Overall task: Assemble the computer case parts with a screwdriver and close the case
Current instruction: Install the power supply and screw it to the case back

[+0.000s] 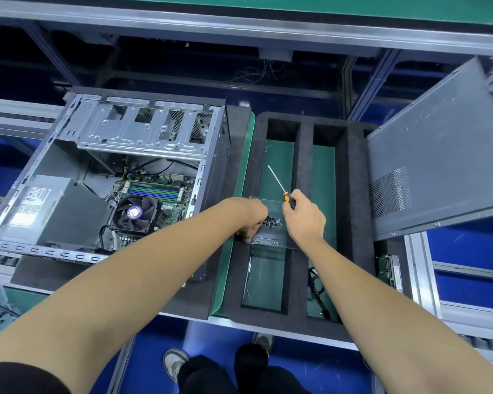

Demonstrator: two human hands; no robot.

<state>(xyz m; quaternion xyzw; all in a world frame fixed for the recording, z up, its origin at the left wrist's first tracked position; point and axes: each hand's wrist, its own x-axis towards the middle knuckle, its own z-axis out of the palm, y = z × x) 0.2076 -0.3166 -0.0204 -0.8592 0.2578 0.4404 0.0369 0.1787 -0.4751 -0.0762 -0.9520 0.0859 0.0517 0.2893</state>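
My right hand [303, 216] gripping orange-and-black-handled screwdriver [281, 187], shaft pointing up; my left hand [251, 218] pinching at small black screws [271, 221] in clear plastic tray [271, 237].

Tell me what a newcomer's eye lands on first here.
The open computer case on the left, its fan and motherboard exposed. At centre, the right hand grips an orange-handled screwdriver while the left hand reaches into a clear box of screws. The grey side panel leans at the right.
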